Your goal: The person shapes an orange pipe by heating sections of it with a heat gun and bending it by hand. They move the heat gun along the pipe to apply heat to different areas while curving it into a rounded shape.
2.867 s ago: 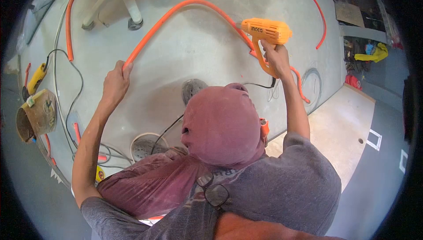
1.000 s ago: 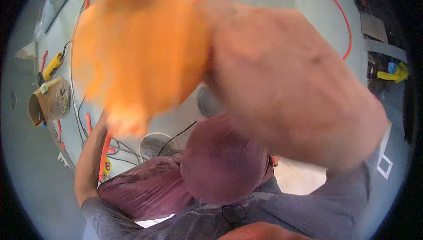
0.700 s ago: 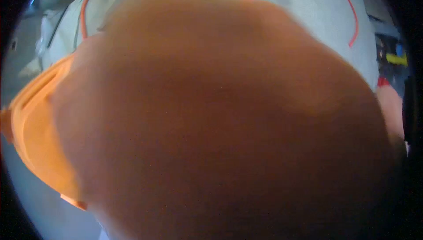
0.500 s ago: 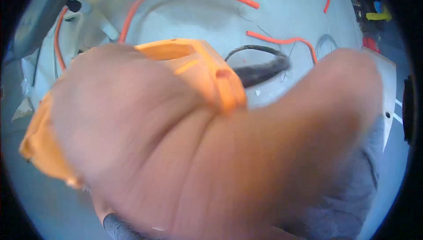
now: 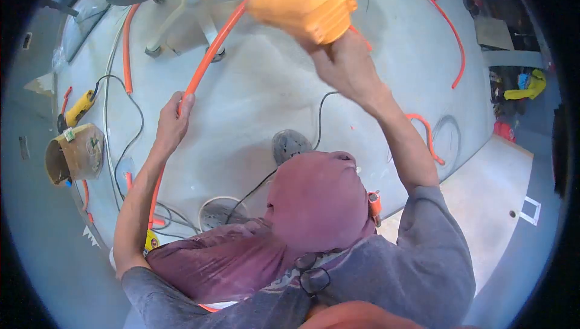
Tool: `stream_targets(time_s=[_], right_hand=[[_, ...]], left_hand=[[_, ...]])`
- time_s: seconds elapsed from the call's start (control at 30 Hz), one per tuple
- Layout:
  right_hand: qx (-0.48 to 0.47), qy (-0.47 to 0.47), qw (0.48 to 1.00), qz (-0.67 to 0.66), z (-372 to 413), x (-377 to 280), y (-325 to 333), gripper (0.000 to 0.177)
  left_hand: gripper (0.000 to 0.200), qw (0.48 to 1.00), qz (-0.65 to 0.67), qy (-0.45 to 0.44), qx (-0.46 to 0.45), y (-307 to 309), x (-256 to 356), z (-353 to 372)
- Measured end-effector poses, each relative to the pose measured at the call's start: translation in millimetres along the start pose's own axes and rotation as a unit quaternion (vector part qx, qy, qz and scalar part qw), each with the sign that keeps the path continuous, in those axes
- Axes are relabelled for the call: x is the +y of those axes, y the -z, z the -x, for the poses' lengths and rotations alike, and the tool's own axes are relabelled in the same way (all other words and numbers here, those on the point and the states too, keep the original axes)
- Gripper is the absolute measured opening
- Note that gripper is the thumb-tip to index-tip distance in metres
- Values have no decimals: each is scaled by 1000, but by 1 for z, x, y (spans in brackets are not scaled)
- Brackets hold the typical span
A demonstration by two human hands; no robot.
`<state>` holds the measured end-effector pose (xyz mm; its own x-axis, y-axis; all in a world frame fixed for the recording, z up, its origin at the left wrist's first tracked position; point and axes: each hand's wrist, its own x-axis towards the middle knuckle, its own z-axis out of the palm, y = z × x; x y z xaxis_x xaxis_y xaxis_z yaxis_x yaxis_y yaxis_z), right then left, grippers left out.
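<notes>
My left hand point(image 5: 173, 119) is wrapped round a long orange tube point(image 5: 216, 44). From that hand the tube arcs up and away, passing behind the orange-yellow plastic thing, and its lower part runs down beside my left forearm. My right hand point(image 5: 349, 68), arm stretched forward, is closed on the near end of this bulky, ridged orange-yellow thing point(image 5: 305, 10). Motion blurs its outline, so I cannot tell its kind. My fingertips are partly hidden by it.
A swivel chair base point(image 5: 208, 27) stands ahead. On the left lie a yellow corded power tool point(image 5: 80, 108) and an open cardboard box point(image 5: 81, 157). Other orange tubes point(image 5: 450, 33) lie on the floor. A pale board point(image 5: 483, 190) is at right; a black cord point(image 5: 318, 124) runs between my feet.
A blurred hand filled the view close to the camera; now both arms reach forward. The orange-yellow thing is farther away, in my right hand, and the tube shows in my left.
</notes>
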<state>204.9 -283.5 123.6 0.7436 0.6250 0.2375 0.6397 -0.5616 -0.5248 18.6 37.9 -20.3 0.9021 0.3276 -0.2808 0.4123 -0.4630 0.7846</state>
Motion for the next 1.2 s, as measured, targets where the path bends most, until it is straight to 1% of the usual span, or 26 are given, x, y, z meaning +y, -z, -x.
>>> stream_targets(time_s=[0.03, 0.07, 0.1, 0.13, 0.2, 0.23, 0.27, 0.33, 0.37, 0.4, 0.47, 0.5, 0.57, 0.67, 0.8, 0.9, 1.0, 1.07, 1.1, 1.13, 1.17, 1.2], right_hand=[[2, -36, 999, -24, -5, -2, 8, 27], [5, -71, 996, -48, -10, 0, 14, 28], [-16, -98, 995, -13, -15, 7, 19, 33], [-16, -97, 995, -9, -17, 12, 23, 33], [7, -138, 990, -25, -21, 17, 30, 40], [-34, -189, 981, -12, -25, 32, 34, 47], [-36, -188, 982, -11, -25, 42, 32, 47], [45, -166, 982, -84, -23, 58, 29, 48], [40, -209, 974, -74, -22, 64, 31, 49], [39, -209, 974, -73, -21, 68, 33, 49], [66, -206, 971, -98, -19, 75, 36, 49], [67, -208, 971, -97, -18, 78, 39, 49], [50, -288, 947, -133, -14, 85, 43, 50], [59, -286, 944, -155, -7, 91, 46, 49], [63, -284, 936, -198, 10, 118, 46, 47], [65, -308, 921, -229, 25, 127, 49, 43], [71, -326, 905, -264, 40, 140, 46, 40], [87, -367, 874, -306, 51, 147, 41, 38], [87, -367, 874, -306, 56, 153, 38, 38], [90, -377, 862, -326, 63, 160, 34, 37], [94, -386, 850, -346, 69, 166, 32, 37], [93, -385, 850, -346, 73, 167, 30, 37]], left_hand=[[45, 999, -39, -35, 14, 1, -4, 0], [45, 999, -35, -35, 16, 0, -7, 1], [44, 997, -48, -46, 26, 1, -5, 1], [43, 996, -61, -58, 35, 1, -3, 1], [41, 996, -60, -56, 32, 3, 1, 3], [40, 996, -64, -53, 30, 5, 3, 3], [40, 996, -62, -52, 31, 4, 2, 5], [39, 997, -58, -51, 26, 6, 0, 3], [39, 997, -57, -51, 27, 6, -1, 3], [39, 996, -60, -54, 31, 5, -3, 2], [38, 996, -63, -58, 33, 5, -6, 2], [38, 995, -67, -62, 35, 5, -7, 2], [38, 995, -71, -65, 34, 4, -9, 0], [38, 995, -70, -61, 20, 7, -10, 0], [36, 996, -61, -72, 7, 8, -15, 0], [35, 996, -50, -75, 9, 9, -18, 1], [36, 996, -54, -77, 10, 9, -19, 1], [36, 995, -57, -83, 10, 9, -20, 2], [36, 996, -57, -70, 3, 9, -20, 2], [36, 997, -58, -56, -3, 10, -21, 3], [36, 997, -58, -55, -2, 10, -21, 4], [36, 997, -53, -61, 3, 9, -22, 4]])
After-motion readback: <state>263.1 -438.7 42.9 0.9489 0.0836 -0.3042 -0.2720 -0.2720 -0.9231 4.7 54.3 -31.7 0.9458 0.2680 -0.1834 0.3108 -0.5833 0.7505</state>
